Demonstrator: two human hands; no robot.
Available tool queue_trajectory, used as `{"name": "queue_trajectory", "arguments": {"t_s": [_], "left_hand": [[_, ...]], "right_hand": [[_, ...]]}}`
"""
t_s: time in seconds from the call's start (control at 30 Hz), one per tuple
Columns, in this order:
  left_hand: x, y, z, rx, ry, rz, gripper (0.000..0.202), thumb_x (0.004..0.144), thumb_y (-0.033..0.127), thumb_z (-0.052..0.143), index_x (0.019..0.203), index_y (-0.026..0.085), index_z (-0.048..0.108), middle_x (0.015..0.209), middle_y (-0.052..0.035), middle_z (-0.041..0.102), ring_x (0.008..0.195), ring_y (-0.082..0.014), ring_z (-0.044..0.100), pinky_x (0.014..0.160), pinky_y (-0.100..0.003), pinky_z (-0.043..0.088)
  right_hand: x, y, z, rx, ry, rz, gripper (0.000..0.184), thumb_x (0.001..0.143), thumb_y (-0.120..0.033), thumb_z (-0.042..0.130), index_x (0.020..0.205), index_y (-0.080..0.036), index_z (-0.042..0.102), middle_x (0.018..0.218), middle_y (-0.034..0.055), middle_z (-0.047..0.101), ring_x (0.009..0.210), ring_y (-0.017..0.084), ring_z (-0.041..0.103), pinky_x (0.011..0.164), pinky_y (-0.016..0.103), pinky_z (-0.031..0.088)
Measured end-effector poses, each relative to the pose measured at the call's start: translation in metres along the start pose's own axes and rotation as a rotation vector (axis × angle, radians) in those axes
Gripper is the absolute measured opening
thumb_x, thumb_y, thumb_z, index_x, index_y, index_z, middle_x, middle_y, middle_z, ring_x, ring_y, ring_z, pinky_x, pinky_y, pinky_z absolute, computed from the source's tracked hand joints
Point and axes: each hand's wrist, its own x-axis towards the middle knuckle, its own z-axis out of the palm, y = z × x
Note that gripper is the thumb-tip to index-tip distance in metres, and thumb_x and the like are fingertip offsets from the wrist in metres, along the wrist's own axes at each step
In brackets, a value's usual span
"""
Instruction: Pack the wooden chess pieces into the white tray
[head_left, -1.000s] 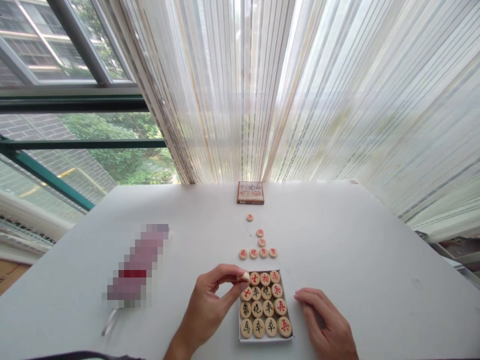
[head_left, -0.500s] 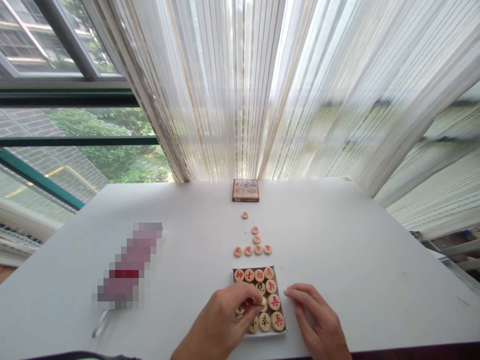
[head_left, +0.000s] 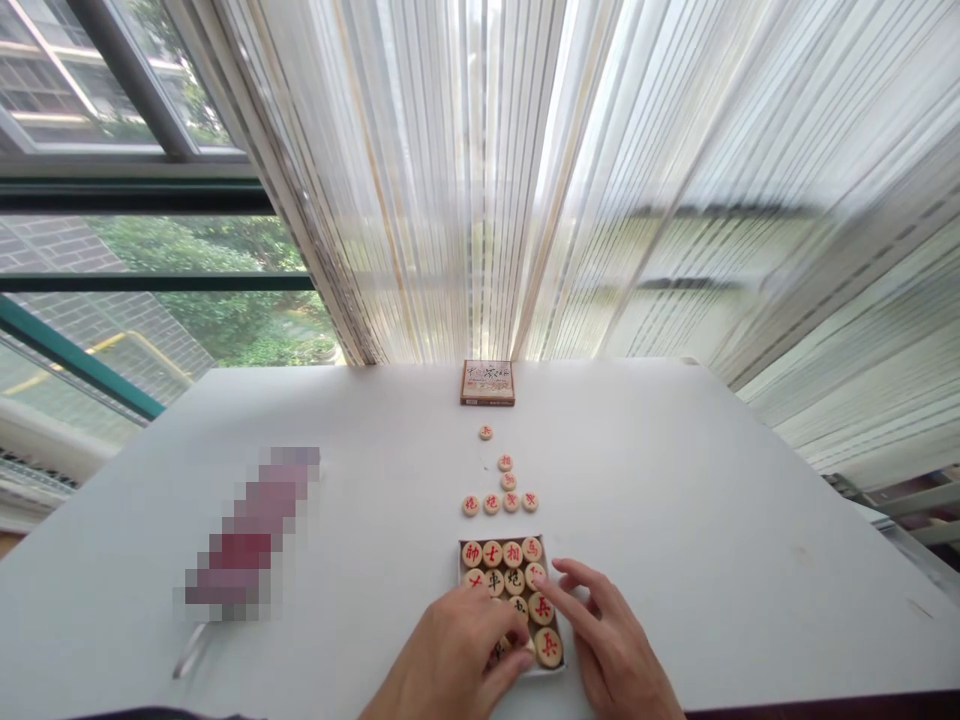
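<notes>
A shallow open box [head_left: 556,668] holds rows of round wooden xiangqi pieces [head_left: 512,554] with red and black characters. My left hand [head_left: 461,640] covers the box's lower left part. Its thumb and index finger close on a xiangqi piece [head_left: 529,648] in the front row, whose face is mostly hidden. My right hand [head_left: 619,640] is open at the box's right side, with the index fingertip at a red-marked piece [head_left: 533,574] in the second row.
Beyond the box, several red-marked pieces [head_left: 491,504] lie on the white table [head_left: 675,500]. A lidded-looking printed box [head_left: 487,384] lies at the far edge. On the left is a pixelated pinkish object [head_left: 251,540]. Curtains [head_left: 450,180] and a window stand behind.
My left hand has shifted toward the front row, uncovering more pieces in the second row. My right hand has moved left, bringing its index finger over the box's right column.
</notes>
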Motion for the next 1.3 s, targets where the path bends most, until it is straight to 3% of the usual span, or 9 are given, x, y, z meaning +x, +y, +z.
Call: {"name": "queue_trajectory", "arguments": {"t_s": [0.43, 0.63, 1.13, 1.3], "left_hand": [[0.001, -0.002, 0.008, 0.028, 0.035, 0.012, 0.013, 0.08, 0.013, 0.075, 0.086, 0.021, 0.068, 0.083, 0.0001, 0.075, 0.074, -0.0188, 0.065, 0.07, -0.027, 0.045], [0.0, -0.003, 0.01, 0.04, 0.066, 0.058, 0.011, 0.083, 0.013, 0.071, 0.088, 0.022, 0.067, 0.083, -0.0007, 0.074, 0.074, -0.0186, 0.065, 0.07, -0.027, 0.046], [-0.001, -0.002, 0.012, 0.065, 0.032, 0.03, 0.011, 0.085, 0.01, 0.066, 0.09, 0.021, 0.066, 0.086, -0.002, 0.071, 0.08, -0.0207, 0.066, 0.074, -0.03, 0.046], [-0.005, 0.0, 0.011, 0.075, 0.004, 0.028, 0.013, 0.085, 0.012, 0.066, 0.095, 0.021, 0.065, 0.09, -0.0031, 0.071, 0.082, -0.0221, 0.066, 0.074, -0.031, 0.047]], "right_hand": [[0.0, 0.001, -0.001, -0.004, -0.024, 0.017, 0.054, 0.093, -0.003, 0.042, 0.136, -0.029, 0.063, 0.129, 0.012, 0.062, 0.106, 0.021, 0.067, 0.083, 0.032, 0.062], [-0.002, 0.0, -0.001, 0.06, 0.028, 0.009, 0.053, 0.093, -0.002, 0.042, 0.134, -0.028, 0.064, 0.127, 0.0127, 0.062, 0.103, 0.02, 0.068, 0.079, 0.03, 0.062], [-0.005, -0.002, -0.002, 0.118, 0.02, 0.033, 0.048, 0.092, -0.002, 0.044, 0.126, -0.026, 0.067, 0.127, 0.0125, 0.058, 0.106, 0.02, 0.066, 0.085, 0.031, 0.06], [-0.005, -0.005, -0.005, 0.172, 0.068, 0.027, 0.042, 0.088, -0.001, 0.046, 0.111, -0.024, 0.071, 0.122, 0.0115, 0.06, 0.104, 0.021, 0.066, 0.083, 0.032, 0.059]]}}
